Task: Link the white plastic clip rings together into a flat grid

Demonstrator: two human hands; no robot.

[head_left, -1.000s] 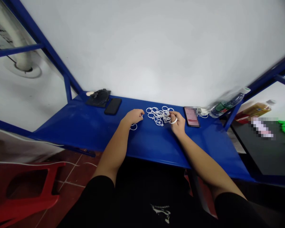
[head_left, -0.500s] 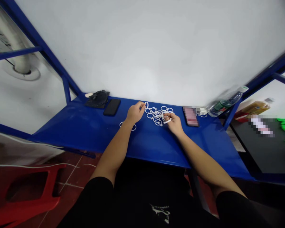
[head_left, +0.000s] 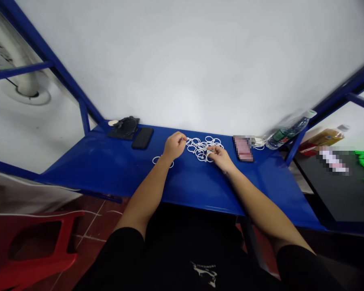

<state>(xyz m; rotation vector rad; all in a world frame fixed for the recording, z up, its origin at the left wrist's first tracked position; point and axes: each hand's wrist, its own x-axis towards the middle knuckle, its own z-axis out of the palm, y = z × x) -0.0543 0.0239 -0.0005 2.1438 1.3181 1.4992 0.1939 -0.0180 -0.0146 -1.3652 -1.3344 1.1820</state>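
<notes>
While left hand (head_left: 175, 146) has dipped slightly, pinched | right hand (head_left: 221, 158) half-curled at white rings (head_left: 202, 146) | hands' hold unclear

Midway across the blue surface (head_left: 197, 184), my left wrist (head_left: 164, 158) partly hides white rings (head_left: 172, 165), while pixelation blurs the pink-screened phone (head_left: 242, 148) near the back edge.

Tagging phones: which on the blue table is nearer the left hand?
Black rectangular phone, left of the left hand; the pink-screened phone lies right of the right hand.
</notes>
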